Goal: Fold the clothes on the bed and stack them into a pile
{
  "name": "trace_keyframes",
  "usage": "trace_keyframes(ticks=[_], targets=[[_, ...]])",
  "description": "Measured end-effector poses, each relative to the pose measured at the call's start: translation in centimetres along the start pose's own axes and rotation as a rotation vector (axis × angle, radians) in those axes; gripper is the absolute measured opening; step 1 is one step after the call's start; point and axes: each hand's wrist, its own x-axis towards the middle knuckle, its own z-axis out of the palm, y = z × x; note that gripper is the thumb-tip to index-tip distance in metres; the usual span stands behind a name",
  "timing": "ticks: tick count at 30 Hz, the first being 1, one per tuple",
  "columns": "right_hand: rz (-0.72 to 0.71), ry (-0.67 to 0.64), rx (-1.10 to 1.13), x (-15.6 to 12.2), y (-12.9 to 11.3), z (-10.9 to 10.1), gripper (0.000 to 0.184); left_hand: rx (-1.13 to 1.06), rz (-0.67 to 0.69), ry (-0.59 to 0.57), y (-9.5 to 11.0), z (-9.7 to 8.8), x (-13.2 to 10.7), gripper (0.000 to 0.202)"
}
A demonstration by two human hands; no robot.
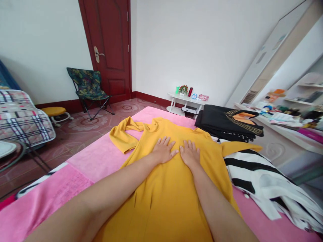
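Observation:
A mustard-yellow long-sleeved dress [174, 201] lies spread out over a pink bed cover [106, 164]. Flat on its upper part rests my left hand [163, 150], fingers spread. My right hand [190, 153] lies beside it, palm down, with its fingers stretched out too. A small gap separates the two thumbs. One sleeve is bent on the left side; the other reaches right, over striped clothing. My forearms cover parts of the lower dress, and its bottom end runs out of view.
To the right sit a stack of folded black clothes [217, 121] and a black-and-white striped garment [262, 178]. Beyond the bed stand a small white table [185, 98], a folding chair [89, 85] and a yellow stool [54, 111]. A cluttered dresser [297, 134] is at the right.

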Motion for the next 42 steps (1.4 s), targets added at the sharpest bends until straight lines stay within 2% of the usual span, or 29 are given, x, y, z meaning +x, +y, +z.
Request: trace_keyframes(ticks=[3,5,6,7,9,11,12,13,15,17,19,21,24,26,28,29,31,33,34,35,37,39,40,42], targets=[[-0.034,0.06,0.064,-0.5,0.6,0.4,0.055,-0.046,0.121,-0.083,-1.8,-1.5,-0.2,0.07],[-0.05,0.092,0.11,-0.4,1.2,0.5,0.051,-0.091,0.272,-0.186,-4.1,-3.5,-0.3,0.062],[-0.059,0.115,0.136,-0.3,1.4,0.5,0.049,-0.102,0.313,-0.211,-5.6,-4.8,-0.3,0.054],[-0.071,0.14,0.17,-0.1,1.6,0.6,0.046,-0.09,0.288,-0.196,-7.1,-6.1,-0.4,0.044],[-0.114,0.203,0.279,0.0,1.6,0.5,0.037,0.022,0.032,0.011,-10.3,-8.7,-0.8,0.038],[-0.199,0.276,0.433,-0.2,1.2,0.3,0.03,0.189,-0.294,0.217,-13.3,-10.5,-1.4,0.048],[-0.259,0.311,0.509,-0.4,0.9,0.1,0.029,0.257,-0.438,0.256,-14.6,-11.0,-1.7,0.058],[-0.328,0.338,0.571,-0.8,0.5,-0.1,0.028,0.296,-0.557,0.252,-15.8,-11.3,-2.0,0.067],[-0.467,0.359,0.636,-1.7,-0.4,-0.6,0.026,0.265,-0.728,0.169,-17.6,-11.1,-2.5,0.078],[-0.576,0.339,0.642,-2.7,-1.3,-1.0,0.026,0.16,-0.823,0.106,-18.7,-10.6,-2.9,0.07],[-0.626,0.32,0.643,-3.2,-1.9,-1.3,0.028,0.099,-0.863,0.104,-19.1,-10.4,-3.0,0.054],[-0.614,0.323,0.69,-3.3,-2.1,-1.3,0.03,0.106,-0.883,0.127,-18.7,-11.3,-2.8,0.043],[-0.471,0.375,0.876,-2.8,-1.4,-1.2,0.032,0.143,-0.81,0.244,-16.9,-14.7,-1.2,0.04],[-0.327,0.442,1.034,-2.3,-0.6,-1.3,0.031,0.159,-0.628,0.402,-14.6,-17.5,0.7,0.038],[-0.192,0.532,1.164,-1.8,0.3,-1.5,0.033,0.156,-0.467,0.458,-11.3,-19.6,2.6,0.035],[-0.132,0.586,1.215,-1.6,0.7,-1.7,0.035,0.149,-0.337,0.483,-9.3,-20.1,3.3,0.035],[-0.038,0.709,1.29,-1.2,1.7,-2.5,0.038,0.124,0.161,0.511,-5.0,-19.9,3.6,0.036],[0.024,0.844,1.344,-0.8,2.7,-3.7,0.038,0.133,0.548,0.395,-0.9,-18.2,1.9,0.045],[0.048,0.918,1.365,-0.7,3.1,-4.3,0.036,0.138,0.685,0.302,0.6,-16.9,0.4,0.048],[0.07,0.993,1.376,-0.5,3.5,-5.1,0.035,0.147,0.767,0.204,1.7,-15.5,-1.2,0.049],[0.104,1.116,1.369,-0.4,3.9,-6.5,0.031,0.174,0.76,0.065,2.2,-12.9,-4.8,0.047],[0.095,1.149,1.329,-0.6,3.7,-7.5,0.028,0.185,0.607,0.026,0.7,-10.8,-7.8,0.046],[0.065,1.112,1.305,-0.7,3.3,-7.7,0.027,0.188,0.494,0.034,-0.5,-10.2,-9.0,0.048],[-0.04,0.945,1.244,-1.1,2.0,-7.5,0.026,0.184,0.242,0.06,-3.2,-9.5,-10.9,0.052]])
